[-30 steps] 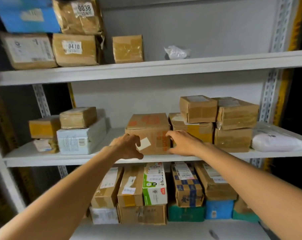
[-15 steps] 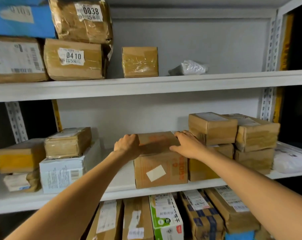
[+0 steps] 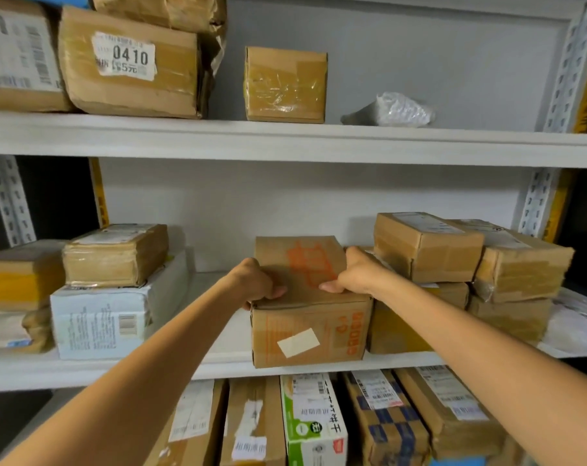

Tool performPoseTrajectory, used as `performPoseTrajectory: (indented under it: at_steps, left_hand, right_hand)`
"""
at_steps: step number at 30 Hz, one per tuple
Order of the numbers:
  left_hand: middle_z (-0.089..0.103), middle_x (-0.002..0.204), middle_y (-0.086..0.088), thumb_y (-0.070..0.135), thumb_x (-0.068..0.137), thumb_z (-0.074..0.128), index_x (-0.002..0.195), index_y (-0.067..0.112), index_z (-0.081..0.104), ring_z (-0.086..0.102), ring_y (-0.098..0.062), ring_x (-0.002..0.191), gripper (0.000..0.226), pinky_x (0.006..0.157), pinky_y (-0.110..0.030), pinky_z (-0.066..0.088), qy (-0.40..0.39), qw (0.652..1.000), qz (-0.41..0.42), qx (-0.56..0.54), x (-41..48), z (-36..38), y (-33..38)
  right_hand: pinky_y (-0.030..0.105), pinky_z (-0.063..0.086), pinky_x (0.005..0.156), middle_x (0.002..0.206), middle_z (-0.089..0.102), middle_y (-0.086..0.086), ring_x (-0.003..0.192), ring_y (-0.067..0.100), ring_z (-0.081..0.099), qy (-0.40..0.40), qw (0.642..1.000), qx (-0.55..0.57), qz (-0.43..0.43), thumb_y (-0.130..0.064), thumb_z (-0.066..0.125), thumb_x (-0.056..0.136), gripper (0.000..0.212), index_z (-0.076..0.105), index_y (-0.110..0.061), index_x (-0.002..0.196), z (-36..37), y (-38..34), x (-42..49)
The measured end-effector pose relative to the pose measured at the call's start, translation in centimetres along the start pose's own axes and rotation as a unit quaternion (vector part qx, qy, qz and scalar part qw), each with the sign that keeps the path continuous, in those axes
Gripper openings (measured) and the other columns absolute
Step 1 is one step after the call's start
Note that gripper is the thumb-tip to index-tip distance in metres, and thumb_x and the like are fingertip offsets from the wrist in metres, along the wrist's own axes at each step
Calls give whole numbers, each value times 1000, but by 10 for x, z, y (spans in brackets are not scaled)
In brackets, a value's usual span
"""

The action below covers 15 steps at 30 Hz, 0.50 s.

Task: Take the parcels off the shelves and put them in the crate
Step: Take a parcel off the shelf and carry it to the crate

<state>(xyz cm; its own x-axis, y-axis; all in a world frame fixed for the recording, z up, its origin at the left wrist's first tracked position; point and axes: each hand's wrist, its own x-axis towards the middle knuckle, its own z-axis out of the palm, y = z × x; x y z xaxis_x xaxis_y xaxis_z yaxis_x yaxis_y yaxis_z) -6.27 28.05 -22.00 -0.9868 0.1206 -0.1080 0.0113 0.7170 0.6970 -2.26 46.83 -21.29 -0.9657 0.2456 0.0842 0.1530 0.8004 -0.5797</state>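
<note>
Now both hands are on one box (image 3: 310, 331), which stands at the front edge of the middle shelf (image 3: 83, 371), about the centre of the view. The left hand (image 3: 256, 284) grips the box's top at its 9 o'clock edge, with the thumb on the lid and the fingers curled down over the left side. The right hand (image 3: 356, 275) grips the 3 o'clock edge, thumb on the lid beside the orange print. Its fingers go down the right side and are hidden between the box and the yellow-taped parcel (image 3: 396, 327) that touches it. The box thus sits between the two sets of fingers, clasped from both sides. Whether it is lifted clear of the shelf I cannot tell. At 9 o'clock from it, across bare shelf, a white parcel (image 3: 100, 324) bears a taped brown one (image 3: 117, 255). At 3 o'clock, brown parcels (image 3: 426, 247) are stacked. On the top shelf (image 3: 285, 142), at 11 o'clock, lies a parcel labelled 0410 (image 3: 127, 62)
</note>
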Motion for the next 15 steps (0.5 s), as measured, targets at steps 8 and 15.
performPoseTrajectory:
  at_steps: [8,15]
  left_hand:
    - [47,106,-2,8,72,83,125,11,32,52,-30,113,74,71,-34,57,-83,993,-6,-84,-48,-13,-47]
    - [54,115,-11,5,69,84,127,9,36,58,-32,103,76,72,-52,56,-35,955,64,-287,-66,-12,-66]
  right_hand:
    - [36,43,98,124,55,5,121,23,47,-58,988,142,18,-3,90,52,85,43,-10,123,20,-2,-40]
    - [47,38,108,134,48,10,130,29,41,32,980,196,-11,3,90,50,104,27,-10,132,31,-1,-69]
